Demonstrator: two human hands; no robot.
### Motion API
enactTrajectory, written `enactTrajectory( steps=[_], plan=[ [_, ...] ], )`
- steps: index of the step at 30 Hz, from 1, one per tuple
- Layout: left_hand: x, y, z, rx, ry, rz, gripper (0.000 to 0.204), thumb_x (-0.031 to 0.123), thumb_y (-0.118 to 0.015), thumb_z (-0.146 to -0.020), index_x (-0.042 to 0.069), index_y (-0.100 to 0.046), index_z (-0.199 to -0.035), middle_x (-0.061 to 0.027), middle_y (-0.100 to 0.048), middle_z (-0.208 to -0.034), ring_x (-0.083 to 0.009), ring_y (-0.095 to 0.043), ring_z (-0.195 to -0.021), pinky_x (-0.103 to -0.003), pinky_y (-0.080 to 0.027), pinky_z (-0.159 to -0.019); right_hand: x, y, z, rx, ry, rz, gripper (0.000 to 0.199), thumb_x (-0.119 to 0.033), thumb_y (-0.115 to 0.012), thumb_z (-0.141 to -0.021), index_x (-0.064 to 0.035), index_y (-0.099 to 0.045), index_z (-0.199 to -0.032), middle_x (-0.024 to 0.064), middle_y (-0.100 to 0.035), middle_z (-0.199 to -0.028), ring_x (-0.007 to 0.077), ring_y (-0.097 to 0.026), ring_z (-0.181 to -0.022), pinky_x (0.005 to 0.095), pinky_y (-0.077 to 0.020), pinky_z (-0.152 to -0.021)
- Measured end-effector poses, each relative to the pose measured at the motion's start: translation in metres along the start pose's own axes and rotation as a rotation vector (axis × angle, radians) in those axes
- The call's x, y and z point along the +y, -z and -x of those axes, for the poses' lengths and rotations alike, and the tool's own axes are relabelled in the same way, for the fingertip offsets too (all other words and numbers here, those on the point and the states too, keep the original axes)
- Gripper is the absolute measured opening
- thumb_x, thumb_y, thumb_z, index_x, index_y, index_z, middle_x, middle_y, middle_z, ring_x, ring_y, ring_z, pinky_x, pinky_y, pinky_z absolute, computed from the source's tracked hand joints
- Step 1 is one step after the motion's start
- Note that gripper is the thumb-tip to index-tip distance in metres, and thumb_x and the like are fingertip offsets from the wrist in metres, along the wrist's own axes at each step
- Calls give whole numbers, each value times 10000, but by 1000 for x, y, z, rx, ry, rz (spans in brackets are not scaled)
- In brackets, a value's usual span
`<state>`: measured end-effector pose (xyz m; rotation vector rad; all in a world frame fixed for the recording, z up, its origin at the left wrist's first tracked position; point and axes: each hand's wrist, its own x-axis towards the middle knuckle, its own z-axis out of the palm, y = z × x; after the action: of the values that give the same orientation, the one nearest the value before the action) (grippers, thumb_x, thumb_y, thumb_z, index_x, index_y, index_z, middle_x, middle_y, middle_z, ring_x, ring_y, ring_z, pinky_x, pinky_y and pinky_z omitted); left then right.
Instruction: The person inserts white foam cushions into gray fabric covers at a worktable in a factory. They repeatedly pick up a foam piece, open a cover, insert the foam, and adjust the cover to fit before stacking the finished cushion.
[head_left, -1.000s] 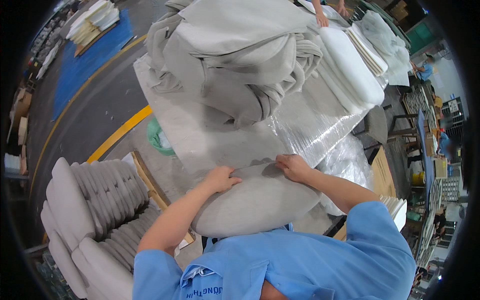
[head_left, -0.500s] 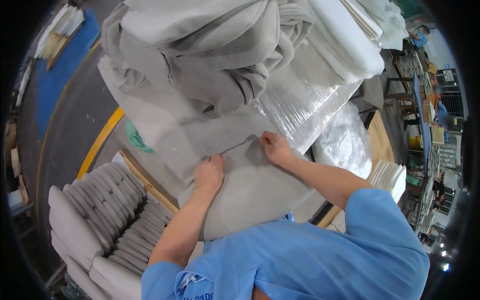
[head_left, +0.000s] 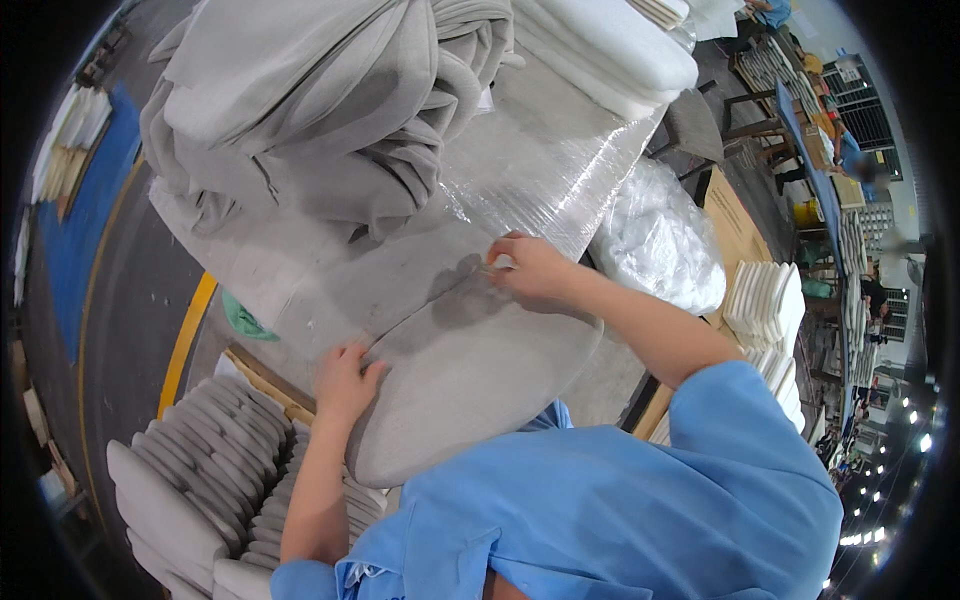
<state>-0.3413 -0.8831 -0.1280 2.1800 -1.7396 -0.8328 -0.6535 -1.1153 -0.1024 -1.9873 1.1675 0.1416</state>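
A grey fabric cushion (head_left: 470, 370) lies in front of me, leaning against my blue shirt. A narrow seam, perhaps a zipper, crosses its far edge from lower left to upper right. At the seam's left end my left hand (head_left: 347, 380) grips the cushion's edge, thumb and forefinger on either side of a fold. My right hand (head_left: 532, 268) is closed in a pinch over the right end of the seam, thumb and forefinger forming a ring. Whatever sits between those fingertips is too small to make out.
Heaped grey fabric covers (head_left: 310, 110) lie on the plastic-wrapped table (head_left: 560, 150), with white padding (head_left: 610, 50) behind. Rows of grey cushions (head_left: 190, 470) stand at the left. A clear plastic bag (head_left: 660, 240) and stacked white pads (head_left: 765, 305) are at the right.
My left hand has slid left and down to the seam's end, while my right hand has turned at the other end. The seam's dark gap looks narrower. The whole view has shifted.
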Motion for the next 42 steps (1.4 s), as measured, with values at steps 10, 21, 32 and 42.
enactTrajectory(
  steps=[10, 21, 32, 42],
  plan=[
    [-1, 4, 111, -202, 592, 645, 1036, 464, -733, -950, -197, -229, -1568, -395, -518, -1463, -416, -554, -1375, -410, -436, -1144, 1, 34, 86, -348, -484, -38, 1235, -686, -811, -809, 77, -263, -1610, 323, -606, -1374, 409, -641, -1238, 428, -530, -998],
    [-20, -26, 81, -142, 717, 659, 767, 416, -726, -983, -77, -426, -1487, -280, -638, -1369, -374, -625, -1274, -405, -470, -1094, 18, 11, 37, -353, -543, 201, 1116, -756, -702, -853, 246, -500, -1300, 406, -672, -1165, 476, -708, -1099, 465, -573, -937],
    [-49, -40, 54, -132, 797, 650, 415, 373, -678, -1039, -37, -627, -1003, -106, -651, -928, -196, -571, -874, -341, -489, -830, 46, -10, 2, -343, -504, 228, 754, -599, -535, -1024, 124, -748, -1013, 308, -746, -997, 476, -716, -1022, 492, -561, -926],
    [-64, -52, 40, -94, 811, 1004, 389, 390, -639, -1067, 11, -698, -998, -72, -690, -1017, -154, -597, -920, -310, -499, -864, 63, -15, -7, -278, -399, 268, 650, -497, -481, -1070, 97, -734, -1139, 323, -712, -1187, 460, -680, -1154, 518, -531, -986]
  ],
)
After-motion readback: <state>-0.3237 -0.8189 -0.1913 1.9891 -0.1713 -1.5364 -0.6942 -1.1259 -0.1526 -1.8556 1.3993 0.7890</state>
